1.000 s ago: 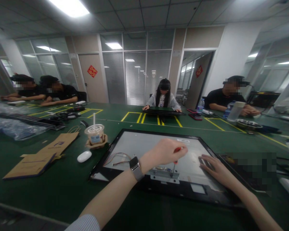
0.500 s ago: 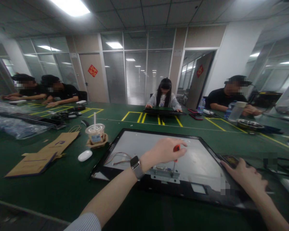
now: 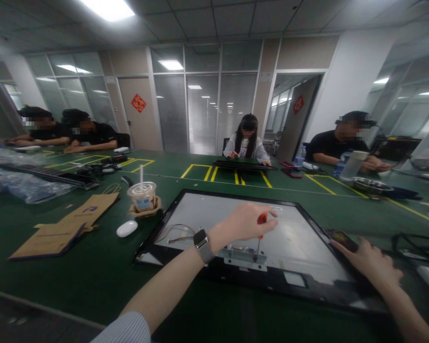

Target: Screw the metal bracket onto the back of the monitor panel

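Observation:
A black-framed monitor panel (image 3: 303,247) lies face down on the green table in front of me, its grey metal back up. My left hand (image 3: 241,223), with a watch on the wrist, is closed round a red-handled screwdriver (image 3: 261,219). The shaft stands upright with its tip on a small metal bracket (image 3: 243,256) near the panel's near edge. Coloured wires (image 3: 175,233) run from the panel's left side. My right hand (image 3: 370,263) lies with fingers stretched out at the panel's right edge, its fingertips touching a dark phone (image 3: 341,237).
To the left stand a lidded drink cup (image 3: 142,195), a white mouse (image 3: 127,228) and flat brown paper bags (image 3: 57,233). Black cables (image 3: 411,240) lie at the right. Several people sit across the table; a metal bowl (image 3: 370,184) and a bottle (image 3: 350,164) are at the far right.
My right hand has slid off the panel's back to the right and now rests by the phone at the panel's edge. The left hand stays on the upright screwdriver.

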`<action>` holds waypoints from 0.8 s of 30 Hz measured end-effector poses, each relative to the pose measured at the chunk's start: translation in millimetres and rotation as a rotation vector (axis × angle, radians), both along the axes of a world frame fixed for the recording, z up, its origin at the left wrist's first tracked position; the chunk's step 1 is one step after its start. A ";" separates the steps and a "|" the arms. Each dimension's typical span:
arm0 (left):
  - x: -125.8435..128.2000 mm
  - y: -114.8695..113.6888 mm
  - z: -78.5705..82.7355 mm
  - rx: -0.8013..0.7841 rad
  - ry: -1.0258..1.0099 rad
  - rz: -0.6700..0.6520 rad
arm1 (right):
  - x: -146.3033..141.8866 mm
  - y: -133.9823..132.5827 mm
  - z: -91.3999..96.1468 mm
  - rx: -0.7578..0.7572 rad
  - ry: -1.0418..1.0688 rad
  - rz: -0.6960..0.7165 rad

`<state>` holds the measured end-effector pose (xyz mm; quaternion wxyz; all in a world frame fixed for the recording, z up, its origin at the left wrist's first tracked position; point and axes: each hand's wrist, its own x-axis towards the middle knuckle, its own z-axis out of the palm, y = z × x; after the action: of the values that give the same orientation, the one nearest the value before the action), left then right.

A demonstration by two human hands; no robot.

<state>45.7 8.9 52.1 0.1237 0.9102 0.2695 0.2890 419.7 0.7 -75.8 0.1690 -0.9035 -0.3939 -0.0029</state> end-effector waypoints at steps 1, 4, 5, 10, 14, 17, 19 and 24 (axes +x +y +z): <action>0.0 -0.1 0.1 0.000 -0.001 -0.001 | 1.3 0.7 -1.1 0.009 -0.003 0.016; 0.2 -0.2 0.2 -0.004 -0.007 -0.003 | 5.9 3.1 -3.0 0.032 0.007 0.047; 0.4 -0.1 0.0 -0.007 -0.005 -0.003 | 7.2 3.8 -2.9 0.036 0.015 0.053; 0.3 0.7 -0.5 -0.007 -0.008 -0.002 | 3.8 2.3 -3.1 0.050 0.004 0.049; -1.4 1.4 0.6 -0.045 0.000 -0.016 | -13.5 0.5 -9.6 0.148 -0.220 0.084; -1.2 2.1 1.2 -0.160 -0.035 -0.067 | -33.8 6.0 -15.7 0.252 -0.408 0.328; 0.4 2.8 1.3 -0.247 -0.093 -0.122 | -50.2 11.5 -19.0 0.327 -0.400 0.580; 3.9 4.6 1.3 -0.525 -0.208 -0.350 | -82.6 16.6 -22.2 0.179 -0.153 1.041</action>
<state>49.6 13.5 53.4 0.4285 0.8455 0.1600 0.2755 337.1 17.3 -98.0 0.1952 -0.5680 -0.7994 -0.0181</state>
